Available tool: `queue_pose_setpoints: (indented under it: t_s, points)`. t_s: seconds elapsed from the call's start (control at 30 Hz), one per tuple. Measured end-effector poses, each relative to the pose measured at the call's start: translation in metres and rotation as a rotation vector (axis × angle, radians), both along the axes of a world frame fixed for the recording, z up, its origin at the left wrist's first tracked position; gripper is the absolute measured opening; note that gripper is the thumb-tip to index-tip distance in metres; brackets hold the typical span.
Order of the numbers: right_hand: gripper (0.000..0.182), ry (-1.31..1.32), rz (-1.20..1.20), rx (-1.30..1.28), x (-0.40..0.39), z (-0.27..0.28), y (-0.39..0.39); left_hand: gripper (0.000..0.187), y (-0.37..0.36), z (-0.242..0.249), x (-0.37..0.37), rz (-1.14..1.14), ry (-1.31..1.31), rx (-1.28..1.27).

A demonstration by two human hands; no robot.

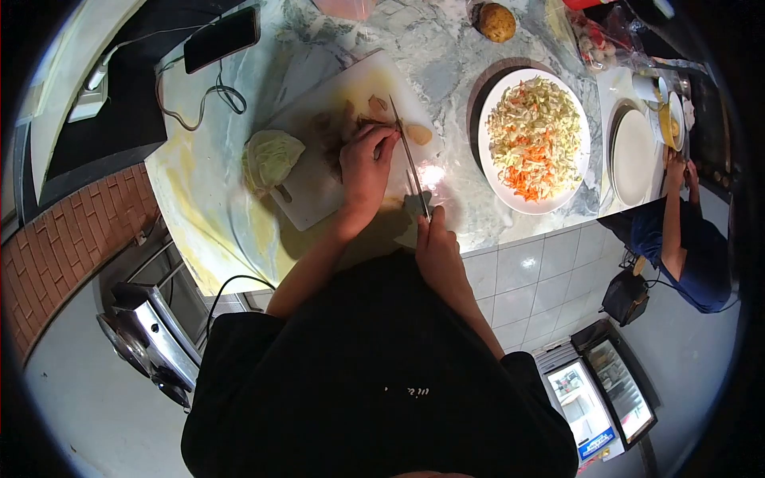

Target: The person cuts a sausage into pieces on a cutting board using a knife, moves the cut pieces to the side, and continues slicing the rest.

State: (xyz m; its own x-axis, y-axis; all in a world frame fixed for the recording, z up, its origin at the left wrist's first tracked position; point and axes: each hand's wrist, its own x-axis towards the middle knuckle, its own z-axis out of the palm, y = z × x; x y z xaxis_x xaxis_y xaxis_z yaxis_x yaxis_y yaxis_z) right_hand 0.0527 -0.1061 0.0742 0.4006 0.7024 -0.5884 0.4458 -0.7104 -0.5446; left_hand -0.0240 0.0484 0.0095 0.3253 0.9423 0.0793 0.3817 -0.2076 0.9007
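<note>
On the white cutting board, my left hand has its fingers bunched over a brown-skinned vegetable piece, mostly hidden under them. In my right hand is the handle of a kitchen knife. Its long blade stands close beside my left fingertips, pointing away from me. A pale oval slice lies right of the blade, and a smaller brownish piece lies beyond my left fingers. Left on the board's edge sits a cut cabbage, with another handle near it.
A white plate of shredded cabbage and carrot stands to the right. Beyond it are a whole potato, a plastic bag and stacked plates. A phone with a cable lies far left. Another person works at the right.
</note>
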Motion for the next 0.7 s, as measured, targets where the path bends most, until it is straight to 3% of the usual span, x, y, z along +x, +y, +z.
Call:
queue_pose_setpoints:
  t_s: [0.57,0.7]
  points:
    - [0.030,0.051,-0.030,-0.021,0.007,-0.009,0.001,0.012,-0.002,-0.002,0.000,0.029,-0.004,-0.021]
    - [0.034,0.100,-0.044,0.073,0.012,-0.016,-0.005,0.014,-0.003,0.000,0.001,0.008,0.001,-0.006]
